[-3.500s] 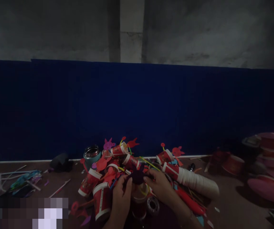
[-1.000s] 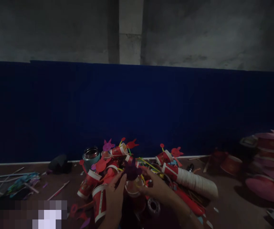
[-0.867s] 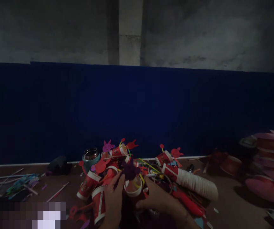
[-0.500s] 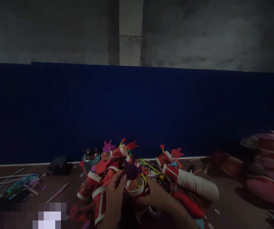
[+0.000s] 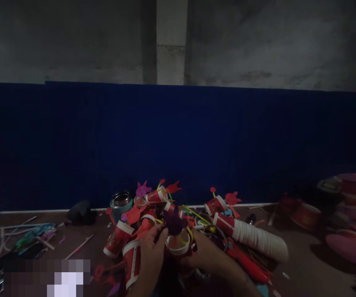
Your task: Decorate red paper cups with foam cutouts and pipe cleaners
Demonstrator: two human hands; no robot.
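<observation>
My left hand and my right hand close around a red paper cup with a white rim, held between them low in the middle of the head view. A dark purple cut-out shape stands above the cup's rim, with my left fingertips at it. A yellow straw curves by the rim. More red cups with red and pink paper shapes lie in a heap just beyond my hands.
A lying stack of white-rimmed cups stretches right. A round tin stands behind the heap, a tape roll under my right hand. Straws and scraps litter the left, pink rolls the right, against a blue wall panel.
The cup with the purple shape has been lifted a little and stood upright between both hands. My right hand has dropped from the shape to the cup's side.
</observation>
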